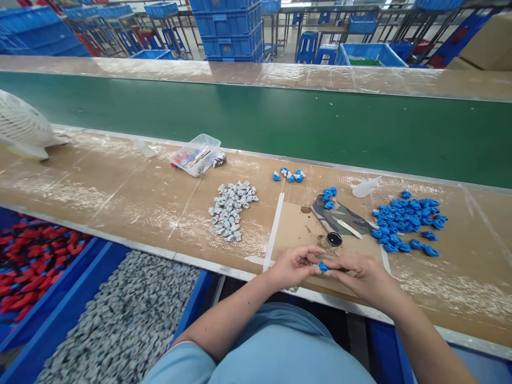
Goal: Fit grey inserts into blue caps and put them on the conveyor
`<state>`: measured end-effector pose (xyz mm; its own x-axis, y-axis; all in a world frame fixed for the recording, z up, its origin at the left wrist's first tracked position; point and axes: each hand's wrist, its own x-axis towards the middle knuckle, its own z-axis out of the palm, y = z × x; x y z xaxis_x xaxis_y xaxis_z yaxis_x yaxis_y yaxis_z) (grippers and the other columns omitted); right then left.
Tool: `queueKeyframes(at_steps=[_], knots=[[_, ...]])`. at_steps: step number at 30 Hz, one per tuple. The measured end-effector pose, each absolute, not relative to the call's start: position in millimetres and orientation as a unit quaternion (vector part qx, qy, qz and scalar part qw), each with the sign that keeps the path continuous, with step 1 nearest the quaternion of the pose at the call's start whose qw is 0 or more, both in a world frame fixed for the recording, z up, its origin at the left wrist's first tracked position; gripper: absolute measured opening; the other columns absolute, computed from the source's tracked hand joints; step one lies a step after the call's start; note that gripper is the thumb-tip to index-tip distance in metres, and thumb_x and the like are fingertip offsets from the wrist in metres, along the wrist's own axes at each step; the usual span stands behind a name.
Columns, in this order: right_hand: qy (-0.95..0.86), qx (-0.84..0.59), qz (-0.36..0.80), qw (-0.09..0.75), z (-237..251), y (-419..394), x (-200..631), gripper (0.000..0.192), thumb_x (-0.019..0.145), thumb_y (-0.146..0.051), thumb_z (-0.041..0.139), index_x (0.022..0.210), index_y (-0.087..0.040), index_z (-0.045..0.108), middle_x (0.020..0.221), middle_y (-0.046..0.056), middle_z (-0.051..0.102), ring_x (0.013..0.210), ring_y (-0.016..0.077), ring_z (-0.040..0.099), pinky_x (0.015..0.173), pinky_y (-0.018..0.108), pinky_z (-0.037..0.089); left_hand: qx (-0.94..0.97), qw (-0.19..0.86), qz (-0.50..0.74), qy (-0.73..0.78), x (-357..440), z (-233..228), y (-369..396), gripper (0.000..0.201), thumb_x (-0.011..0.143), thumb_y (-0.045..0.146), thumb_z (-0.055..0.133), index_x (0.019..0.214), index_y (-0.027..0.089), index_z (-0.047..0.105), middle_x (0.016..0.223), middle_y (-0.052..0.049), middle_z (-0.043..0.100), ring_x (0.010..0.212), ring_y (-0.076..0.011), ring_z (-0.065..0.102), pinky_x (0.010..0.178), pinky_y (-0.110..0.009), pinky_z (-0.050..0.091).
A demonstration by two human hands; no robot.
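Observation:
A small blue plastic part (323, 266) is pinched between my two hands at the table's near edge. My right hand (360, 272) grips it from the right with thumb and forefinger. From the left, my left hand (296, 265) closes its fingertips on the same part; a pale bit shows there, too small to make out. Just beyond my fingers stands a small round pot of dark liquid (334, 239). Behind it a white pen-like tool (347, 227) lies on a camouflage-patterned cloth (342, 213), with several blue parts (329, 196) at its far end.
Loose grey parts (234, 210) lie left, blue parts (410, 221) right. Several blue-and-grey pieces (290, 175) sit farther back. Also around are a clear box (198, 154), a white squeeze bottle (366, 188), a fan (24, 125), a green belt (256, 114) and a bin of grey parts (120, 314).

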<state>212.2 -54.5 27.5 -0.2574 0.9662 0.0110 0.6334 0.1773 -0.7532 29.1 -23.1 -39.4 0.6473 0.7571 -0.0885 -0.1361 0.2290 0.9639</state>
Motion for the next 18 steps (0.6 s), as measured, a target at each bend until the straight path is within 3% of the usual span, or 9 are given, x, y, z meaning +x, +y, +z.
queueKeyframes(at_steps=[4,12,18], knots=[[-0.720,-0.543,0.346,0.259,27,-54,212,0.014,0.076,-0.034,0.062,0.078,-0.033,0.076,0.072,-0.001,0.073,0.063,0.0190,0.068,0.057,0.029,0.054,0.506,0.756,0.307,0.280,28,-37,-24,0.047,0.068,0.031,0.076,0.111,0.016,0.062,0.079,-0.002,0.066,0.074,-0.0124,0.063,0.073,-0.023,0.049],[-0.571,-0.615,0.355,0.411,-5,-76,199,0.016,0.068,-0.039,0.071,0.079,-0.029,0.076,0.082,0.004,0.074,0.073,0.0234,0.070,0.068,0.037,0.060,0.473,0.764,0.314,0.308,27,-36,-23,0.047,0.066,0.043,0.077,0.101,0.014,0.065,0.082,-0.006,0.070,0.077,-0.0155,0.066,0.077,-0.028,0.052],[-0.536,-0.613,0.421,0.400,-4,-78,205,0.027,0.070,-0.042,0.070,0.092,-0.027,0.075,0.093,0.006,0.074,0.085,0.0243,0.070,0.080,0.041,0.057,0.527,0.710,0.333,0.328,31,-36,-26,0.039,0.074,0.045,0.068,0.098,0.014,0.067,0.093,-0.010,0.073,0.088,-0.0198,0.068,0.085,-0.033,0.053]])
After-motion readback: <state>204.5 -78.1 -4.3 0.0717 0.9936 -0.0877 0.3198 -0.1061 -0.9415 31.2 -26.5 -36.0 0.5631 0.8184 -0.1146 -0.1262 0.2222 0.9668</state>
